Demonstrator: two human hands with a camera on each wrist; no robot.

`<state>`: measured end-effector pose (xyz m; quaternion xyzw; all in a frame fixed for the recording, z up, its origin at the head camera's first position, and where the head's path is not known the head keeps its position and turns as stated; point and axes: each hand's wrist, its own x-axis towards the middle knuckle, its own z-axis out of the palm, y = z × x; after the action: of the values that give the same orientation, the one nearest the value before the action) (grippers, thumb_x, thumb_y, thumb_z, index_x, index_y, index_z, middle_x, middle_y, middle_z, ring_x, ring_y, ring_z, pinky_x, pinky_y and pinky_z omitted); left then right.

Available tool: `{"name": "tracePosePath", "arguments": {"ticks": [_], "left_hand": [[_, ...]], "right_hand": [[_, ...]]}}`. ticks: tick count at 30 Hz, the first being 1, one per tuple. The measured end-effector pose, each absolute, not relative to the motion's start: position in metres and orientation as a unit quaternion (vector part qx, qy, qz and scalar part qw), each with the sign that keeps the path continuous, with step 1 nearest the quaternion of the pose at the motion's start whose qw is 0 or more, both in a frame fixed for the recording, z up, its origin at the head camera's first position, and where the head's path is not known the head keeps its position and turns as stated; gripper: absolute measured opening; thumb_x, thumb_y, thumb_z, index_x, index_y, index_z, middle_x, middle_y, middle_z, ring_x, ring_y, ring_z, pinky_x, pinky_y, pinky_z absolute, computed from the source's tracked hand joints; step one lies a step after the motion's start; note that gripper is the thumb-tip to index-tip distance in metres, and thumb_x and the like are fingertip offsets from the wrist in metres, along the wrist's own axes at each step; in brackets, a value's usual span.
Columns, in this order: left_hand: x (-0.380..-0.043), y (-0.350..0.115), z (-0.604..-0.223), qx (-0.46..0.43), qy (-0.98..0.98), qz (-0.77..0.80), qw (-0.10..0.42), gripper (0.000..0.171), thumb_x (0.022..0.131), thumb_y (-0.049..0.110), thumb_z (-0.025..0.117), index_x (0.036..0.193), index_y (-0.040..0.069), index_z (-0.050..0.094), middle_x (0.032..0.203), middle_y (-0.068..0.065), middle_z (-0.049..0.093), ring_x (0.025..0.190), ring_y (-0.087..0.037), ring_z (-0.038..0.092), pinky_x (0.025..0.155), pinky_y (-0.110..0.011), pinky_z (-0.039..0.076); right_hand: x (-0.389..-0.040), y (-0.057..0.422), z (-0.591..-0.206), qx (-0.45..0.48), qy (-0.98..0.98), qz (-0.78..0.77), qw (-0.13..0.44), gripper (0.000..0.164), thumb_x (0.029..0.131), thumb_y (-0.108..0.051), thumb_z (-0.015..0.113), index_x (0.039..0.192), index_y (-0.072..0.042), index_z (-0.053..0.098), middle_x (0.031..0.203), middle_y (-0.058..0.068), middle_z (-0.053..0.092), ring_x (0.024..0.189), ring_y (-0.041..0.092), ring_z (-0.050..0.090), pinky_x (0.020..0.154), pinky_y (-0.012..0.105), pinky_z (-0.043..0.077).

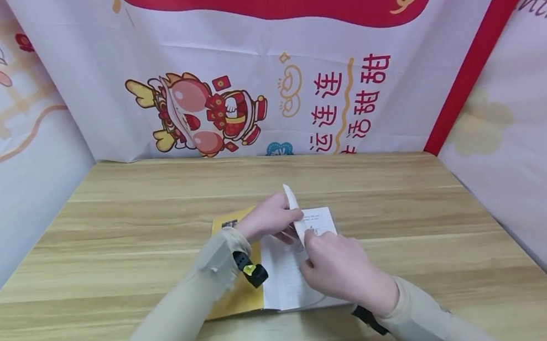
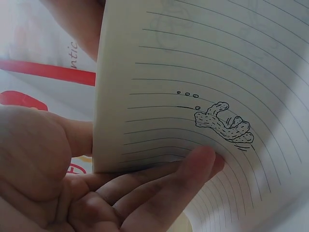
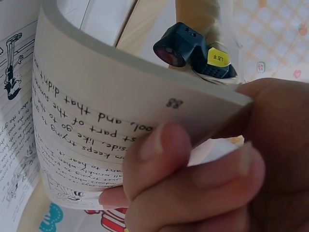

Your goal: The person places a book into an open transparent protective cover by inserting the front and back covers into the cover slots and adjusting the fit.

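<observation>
An open book [image 1: 285,280] with a yellow cover [image 1: 237,302] lies on the table. A thick bundle of its pages [image 1: 294,212] stands raised and bent between my hands. My left hand [image 1: 273,216] pinches the far part of the bundle. In the left wrist view its fingers [image 2: 154,193] lie against a lined page [image 2: 159,92] with a small drawing, the thumb going behind the edge. My right hand [image 1: 338,258] grips the near corner. In the right wrist view its curled fingers [image 3: 193,179] press the printed side [image 3: 91,121], numbered 88.
The book rests on a wood-grain table [image 1: 113,265]. White printed cloth [image 1: 229,36] with red figures and characters hangs behind the table's far edge, and more cloth [image 1: 525,138] lines the sides. Black wrist cameras [image 1: 251,270] are strapped over beige sleeves.
</observation>
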<state>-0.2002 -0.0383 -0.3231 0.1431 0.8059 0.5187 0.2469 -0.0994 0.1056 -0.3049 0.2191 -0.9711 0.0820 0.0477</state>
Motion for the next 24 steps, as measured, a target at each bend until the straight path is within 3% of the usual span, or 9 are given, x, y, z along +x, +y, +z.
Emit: {"name": "tracePosePath", "arguments": {"ticks": [6, 17, 24], "left_hand": [[-0.202, -0.039, -0.324, 0.147, 0.801, 0.522, 0.253, 0.018, 0.095, 0.012, 0.050, 0.093, -0.003, 0.061, 0.080, -0.011, 0.068, 0.080, -0.031, 0.067, 0.063, -0.033, 0.055], [-0.203, -0.041, -0.325, 0.144, 0.797, 0.526, 0.261, 0.019, 0.095, 0.012, 0.048, 0.095, -0.002, 0.061, 0.082, -0.011, 0.068, 0.075, -0.025, 0.068, 0.063, -0.033, 0.055], [-0.204, -0.045, -0.321, 0.145, 0.806, 0.514, 0.254, 0.019, 0.097, 0.014, 0.048, 0.093, -0.001, 0.060, 0.080, -0.011, 0.068, 0.073, -0.025, 0.068, 0.062, -0.033, 0.055]], "right_hand": [[-0.100, 0.107, -0.301, 0.232, -0.968, 0.092, 0.030, 0.012, 0.079, -0.013, 0.055, 0.073, -0.014, 0.046, 0.052, -0.006, 0.037, 0.045, 0.009, 0.039, 0.035, 0.026, 0.031], [-0.101, 0.112, -0.295, 0.236, -0.960, 0.149, -0.036, 0.011, 0.086, -0.020, 0.056, 0.078, -0.013, 0.052, 0.056, -0.006, 0.048, 0.042, 0.005, 0.047, 0.035, 0.023, 0.038], [-0.107, 0.115, -0.288, 0.236, -0.955, 0.180, -0.015, 0.038, 0.091, -0.053, 0.055, 0.081, -0.017, 0.061, 0.050, -0.007, 0.037, 0.044, 0.006, 0.036, 0.039, 0.024, 0.032]]}}
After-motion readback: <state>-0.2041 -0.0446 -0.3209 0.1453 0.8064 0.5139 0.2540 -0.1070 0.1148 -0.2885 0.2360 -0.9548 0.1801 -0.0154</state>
